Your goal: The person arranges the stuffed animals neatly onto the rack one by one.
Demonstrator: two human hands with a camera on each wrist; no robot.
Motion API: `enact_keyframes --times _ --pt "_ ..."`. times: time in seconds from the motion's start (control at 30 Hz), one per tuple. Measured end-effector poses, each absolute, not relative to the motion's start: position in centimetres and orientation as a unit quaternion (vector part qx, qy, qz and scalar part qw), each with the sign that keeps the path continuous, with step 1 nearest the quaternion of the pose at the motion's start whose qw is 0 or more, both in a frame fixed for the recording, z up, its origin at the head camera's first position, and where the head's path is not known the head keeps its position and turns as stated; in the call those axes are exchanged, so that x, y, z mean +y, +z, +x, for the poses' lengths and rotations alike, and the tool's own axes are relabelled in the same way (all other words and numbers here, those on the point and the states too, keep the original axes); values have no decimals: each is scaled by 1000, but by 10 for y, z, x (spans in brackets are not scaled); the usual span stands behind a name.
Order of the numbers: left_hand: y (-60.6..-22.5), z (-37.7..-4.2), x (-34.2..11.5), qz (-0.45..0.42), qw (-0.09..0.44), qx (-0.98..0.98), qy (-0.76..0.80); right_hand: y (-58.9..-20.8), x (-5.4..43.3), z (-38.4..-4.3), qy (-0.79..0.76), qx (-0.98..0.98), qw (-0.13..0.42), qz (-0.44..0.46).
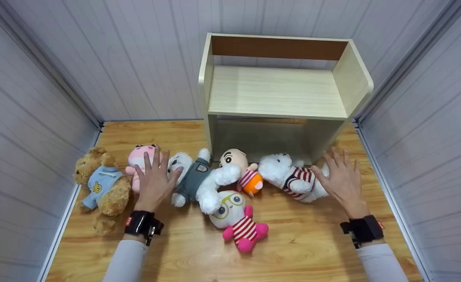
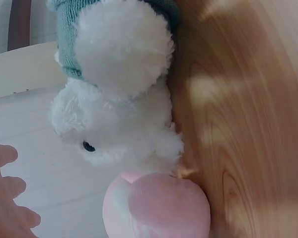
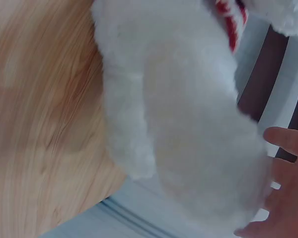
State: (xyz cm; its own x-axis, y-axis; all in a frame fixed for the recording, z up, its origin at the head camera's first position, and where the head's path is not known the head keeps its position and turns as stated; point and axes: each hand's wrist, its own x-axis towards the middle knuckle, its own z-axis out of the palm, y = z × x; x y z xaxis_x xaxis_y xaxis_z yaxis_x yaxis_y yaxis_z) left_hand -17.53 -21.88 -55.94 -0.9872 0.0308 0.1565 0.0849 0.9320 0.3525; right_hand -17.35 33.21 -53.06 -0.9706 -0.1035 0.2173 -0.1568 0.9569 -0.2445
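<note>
My left hand (image 1: pixel 155 182), fingers spread, hangs between a pink plush toy (image 1: pixel 141 154) and a white plush dog in a grey-green vest (image 1: pixel 196 178). In the left wrist view its fingers (image 2: pixel 12 186) hold nothing; the dog's fluffy head (image 2: pixel 114 134) lies close by, with the pink toy (image 2: pixel 164 208) beside it. My right hand (image 1: pixel 344 184) is spread too, overlapping the legs of a white plush in a red-striped shirt (image 1: pixel 293 180). Seen from the right wrist, the fingers (image 3: pixel 285 171) stay straight at the edge of its white furry leg (image 3: pixel 188 124).
A pale wooden two-level shelf (image 1: pixel 277 92) stands against the back wall. A brown teddy bear in a blue hoodie (image 1: pixel 105 186) lies at the left. An orange-bottomed doll (image 1: pixel 250 182) and a pink plush with green glasses (image 1: pixel 238 219) lie mid-floor. Panel walls (image 1: pixel 430 117) enclose the wooden floor.
</note>
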Motion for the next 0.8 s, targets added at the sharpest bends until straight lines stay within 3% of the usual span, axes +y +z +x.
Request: enact_keyframes --times 0.27,0.37,0.47,0.8 --pt "-564 -174 -211 -28 56 -979 -194 -544 312 -176 90 -974 163 126" --pt "-565 -172 -208 -28 54 -978 -199 -551 307 -178 76 -973 160 146" --pt "-565 -170 -204 -33 53 -978 -200 -555 304 -179 69 -979 120 148" --pt "-562 -168 -192 -64 73 -971 -220 -560 299 -179 80 -990 -84 74"
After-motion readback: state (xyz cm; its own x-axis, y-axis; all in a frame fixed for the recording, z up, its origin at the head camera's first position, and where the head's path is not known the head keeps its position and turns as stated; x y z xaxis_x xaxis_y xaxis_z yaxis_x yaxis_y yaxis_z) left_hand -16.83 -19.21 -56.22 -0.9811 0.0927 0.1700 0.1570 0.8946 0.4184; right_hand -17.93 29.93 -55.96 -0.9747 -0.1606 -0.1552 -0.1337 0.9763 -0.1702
